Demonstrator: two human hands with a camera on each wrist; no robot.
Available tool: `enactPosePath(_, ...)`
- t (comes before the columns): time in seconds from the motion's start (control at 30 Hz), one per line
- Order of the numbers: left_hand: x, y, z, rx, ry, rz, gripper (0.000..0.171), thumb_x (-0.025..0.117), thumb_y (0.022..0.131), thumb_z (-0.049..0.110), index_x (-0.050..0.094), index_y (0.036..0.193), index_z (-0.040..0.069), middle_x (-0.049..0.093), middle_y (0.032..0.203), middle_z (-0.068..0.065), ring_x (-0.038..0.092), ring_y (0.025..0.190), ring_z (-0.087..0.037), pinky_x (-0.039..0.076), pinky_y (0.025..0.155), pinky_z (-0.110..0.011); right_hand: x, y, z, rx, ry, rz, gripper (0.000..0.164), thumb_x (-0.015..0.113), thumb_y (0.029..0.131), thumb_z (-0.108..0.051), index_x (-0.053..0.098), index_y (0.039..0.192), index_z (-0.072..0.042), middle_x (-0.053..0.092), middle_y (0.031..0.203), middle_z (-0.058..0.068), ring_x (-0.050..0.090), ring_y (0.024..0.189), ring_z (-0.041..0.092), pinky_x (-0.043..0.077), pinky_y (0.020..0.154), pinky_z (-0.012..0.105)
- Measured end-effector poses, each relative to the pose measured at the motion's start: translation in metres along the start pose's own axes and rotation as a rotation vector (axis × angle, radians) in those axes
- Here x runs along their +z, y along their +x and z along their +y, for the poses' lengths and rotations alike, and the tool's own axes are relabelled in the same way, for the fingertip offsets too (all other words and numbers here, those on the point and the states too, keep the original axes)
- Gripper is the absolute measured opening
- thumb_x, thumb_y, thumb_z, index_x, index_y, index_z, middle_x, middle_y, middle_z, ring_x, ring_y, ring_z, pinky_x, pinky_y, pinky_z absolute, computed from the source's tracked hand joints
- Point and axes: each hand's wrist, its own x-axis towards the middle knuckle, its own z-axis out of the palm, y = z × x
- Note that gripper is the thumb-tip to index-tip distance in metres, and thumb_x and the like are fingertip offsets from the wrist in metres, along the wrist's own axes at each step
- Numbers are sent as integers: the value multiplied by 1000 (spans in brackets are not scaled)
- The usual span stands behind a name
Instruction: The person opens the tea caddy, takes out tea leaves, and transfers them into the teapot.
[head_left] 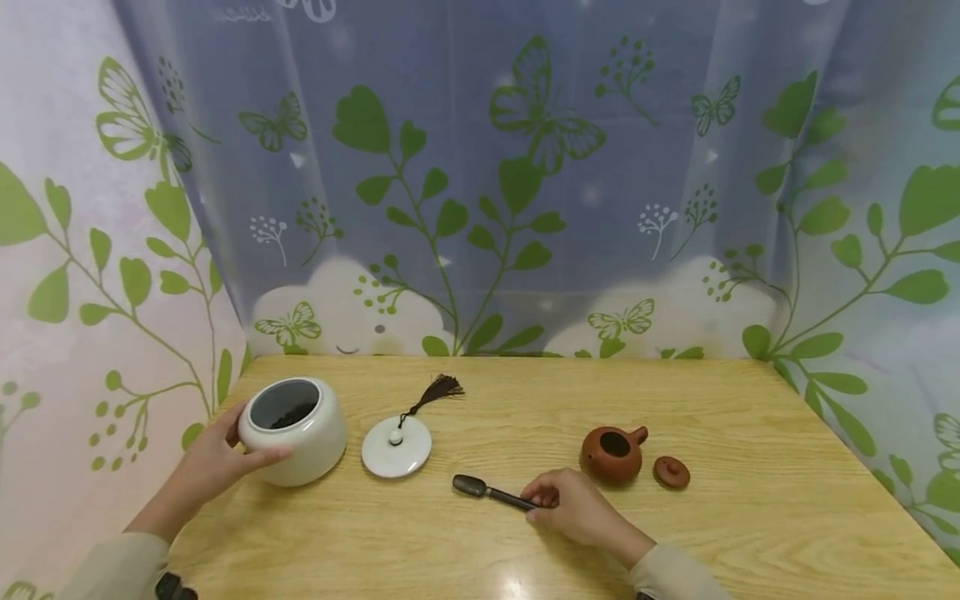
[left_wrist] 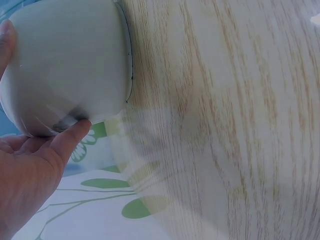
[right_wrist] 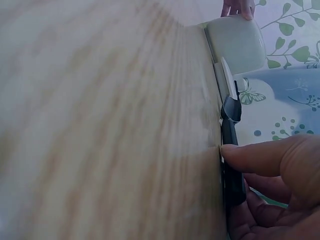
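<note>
My left hand (head_left: 217,458) grips a white ceramic jar (head_left: 318,446) at the left of the table, thumb across its near side and fingers round its outer side. Dark, loose bits that look like tea leaves (head_left: 294,414) show inside the open jar. Low over the tabletop, my right hand (head_left: 573,508) has thumb and fingers on the handle of a dark tea scoop (head_left: 470,486). The scoop's bowl points left and looks bare. In the right wrist view, the thumb presses on the scoop's handle (right_wrist: 230,135) close to the wood.
Between jar and scoop lies the white lid (head_left: 408,460) with a knob and a dark tassel (head_left: 441,388). A reddish-brown teapot (head_left: 592,468), uncovered, stands beyond my right hand, its small lid (head_left: 672,472) beside it. Printed curtains (head_left: 465,275) border the wooden table (head_left: 360,542).
</note>
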Motion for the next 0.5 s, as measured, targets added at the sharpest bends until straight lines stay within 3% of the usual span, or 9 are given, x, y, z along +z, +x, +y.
enactPosePath(0.23,1,-1,-1,2,-1,2,103,79,79,37,18,151,-3,33,148,-28,31,135,-49,32,103,-62,-5,0,-2,15,26,7,11,72,85,-10,73,95,-6,67,85,-2,59,77,10,48,65,22)
enactPosePath(0.5,0,-1,0,-10,3,-2,103,79,79,37,17,151,-4,32,148,-30,31,134,-51,32,102,-63,-12,2,4,95,218,39,22,69,89,-15,71,107,-4,69,104,7,62,93,18,53,76,28)
